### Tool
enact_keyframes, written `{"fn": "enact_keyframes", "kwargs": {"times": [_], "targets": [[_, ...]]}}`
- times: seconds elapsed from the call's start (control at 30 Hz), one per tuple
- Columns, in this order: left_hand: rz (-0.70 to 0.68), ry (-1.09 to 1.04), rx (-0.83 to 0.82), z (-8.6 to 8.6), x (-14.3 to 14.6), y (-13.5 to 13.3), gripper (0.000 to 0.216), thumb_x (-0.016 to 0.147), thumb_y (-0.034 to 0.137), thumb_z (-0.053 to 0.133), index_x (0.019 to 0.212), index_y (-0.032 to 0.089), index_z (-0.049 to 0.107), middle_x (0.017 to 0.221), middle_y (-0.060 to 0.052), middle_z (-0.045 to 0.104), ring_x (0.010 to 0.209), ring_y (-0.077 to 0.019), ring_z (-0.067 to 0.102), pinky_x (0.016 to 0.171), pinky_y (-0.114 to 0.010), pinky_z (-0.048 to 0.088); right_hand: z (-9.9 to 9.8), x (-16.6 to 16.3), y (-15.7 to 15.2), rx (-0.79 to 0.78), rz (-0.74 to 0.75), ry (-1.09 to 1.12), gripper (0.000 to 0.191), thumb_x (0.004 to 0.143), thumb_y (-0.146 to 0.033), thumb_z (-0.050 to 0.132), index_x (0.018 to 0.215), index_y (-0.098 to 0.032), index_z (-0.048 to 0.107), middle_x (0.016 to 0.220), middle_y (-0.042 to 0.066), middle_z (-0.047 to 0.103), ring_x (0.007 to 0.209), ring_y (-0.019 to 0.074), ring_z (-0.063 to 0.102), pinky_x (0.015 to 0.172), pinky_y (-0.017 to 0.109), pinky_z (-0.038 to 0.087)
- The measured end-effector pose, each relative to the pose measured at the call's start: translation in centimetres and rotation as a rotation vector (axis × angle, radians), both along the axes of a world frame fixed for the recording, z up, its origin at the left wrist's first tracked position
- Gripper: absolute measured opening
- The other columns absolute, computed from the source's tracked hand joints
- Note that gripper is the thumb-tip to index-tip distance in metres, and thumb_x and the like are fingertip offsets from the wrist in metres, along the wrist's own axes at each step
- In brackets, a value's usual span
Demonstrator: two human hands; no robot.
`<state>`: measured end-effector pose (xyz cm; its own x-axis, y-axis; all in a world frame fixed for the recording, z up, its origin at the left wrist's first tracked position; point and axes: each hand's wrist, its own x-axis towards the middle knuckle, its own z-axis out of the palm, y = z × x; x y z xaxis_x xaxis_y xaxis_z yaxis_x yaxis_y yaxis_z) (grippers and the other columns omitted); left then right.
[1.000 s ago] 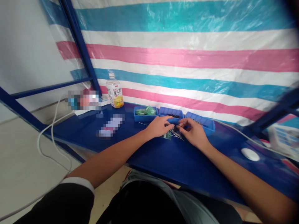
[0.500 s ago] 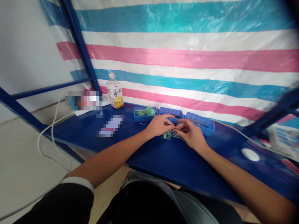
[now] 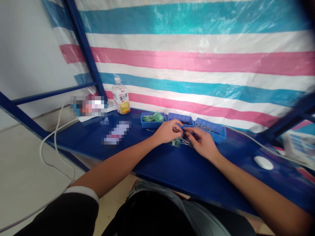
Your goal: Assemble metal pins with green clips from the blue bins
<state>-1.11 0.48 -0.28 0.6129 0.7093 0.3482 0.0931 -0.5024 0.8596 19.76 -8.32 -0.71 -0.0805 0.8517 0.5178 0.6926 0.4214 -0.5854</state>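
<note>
My left hand (image 3: 167,131) and my right hand (image 3: 203,143) meet over the desk, fingertips close together. Each is closed in a pinch around something too small to make out. Below them lie a small green-tinted clear packet (image 3: 175,142) and a bunch of thin metal pieces (image 3: 186,141), partly covered by my fingers. Just behind stand three blue bins: the left bin (image 3: 154,125) holds green packets (image 3: 157,116), the middle bin (image 3: 179,116) small dark pieces (image 3: 185,122), and the right bin (image 3: 219,133) slim metallic pieces (image 3: 205,128).
On the blue desk (image 3: 172,167), a drink bottle (image 3: 121,98) stands at the back left, near a blurred flat object (image 3: 116,132). A white round object (image 3: 263,163) lies to the right. White cables (image 3: 261,146) run along both sides. A striped sheet (image 3: 184,62) hangs behind.
My right hand's fingers have shifted slightly, curling lower and uncovering more of the middle bin's dark pieces. My left fingertips have moved a little; the bins and bottle stay put.
</note>
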Motion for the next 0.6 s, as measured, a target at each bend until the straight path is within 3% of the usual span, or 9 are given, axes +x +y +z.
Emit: {"fn": "enact_keyframes", "kwargs": {"times": [0.2,0.4,0.5,0.6], "targets": [[0.031,0.018,0.059,0.75,-0.18,-0.49,0.031,0.087,0.02,0.076,0.115,0.018,0.064,0.102,-0.008,0.083,0.082,-0.0153,0.076,0.077,-0.028,0.058,-0.03,0.12,0.11,-0.044,0.027,-0.079,0.024,0.101,-0.041,0.063,0.103,-0.024,0.079,0.099,0.006,0.082,0.081,0.0236,0.075,0.071,0.036,0.056],[-0.004,-0.003,0.055,0.95,-0.15,-0.74,0.041,0.09,0.026,0.077,0.128,0.017,0.063,0.104,-0.009,0.083,0.088,-0.0175,0.078,0.08,-0.029,0.059,0.36,-0.08,-0.12,-0.081,0.047,-0.094,0.032,0.105,-0.048,0.058,0.095,-0.025,0.078,0.087,0.005,0.079,0.074,0.0232,0.07,0.067,0.035,0.051],[0.007,-0.012,-0.002,0.91,-0.08,-0.59,0.044,0.091,0.033,0.08,0.13,0.015,0.068,0.108,-0.012,0.083,0.093,-0.0204,0.079,0.086,-0.033,0.061,0.3,0.03,-0.11,-0.112,0.06,-0.027,0.04,0.107,-0.055,0.053,0.096,-0.025,0.078,0.087,0.005,0.079,0.074,0.0233,0.07,0.067,0.035,0.052],[0.034,-0.003,-0.023,0.97,-0.03,-0.37,0.037,0.092,0.041,0.08,0.119,0.015,0.079,0.114,-0.013,0.083,0.101,-0.0235,0.079,0.095,-0.038,0.062,0.24,0.14,-0.08,-0.137,0.04,0.109,0.046,0.107,-0.06,0.051,0.097,-0.024,0.077,0.086,0.006,0.078,0.074,0.0237,0.07,0.065,0.034,0.054]]}}
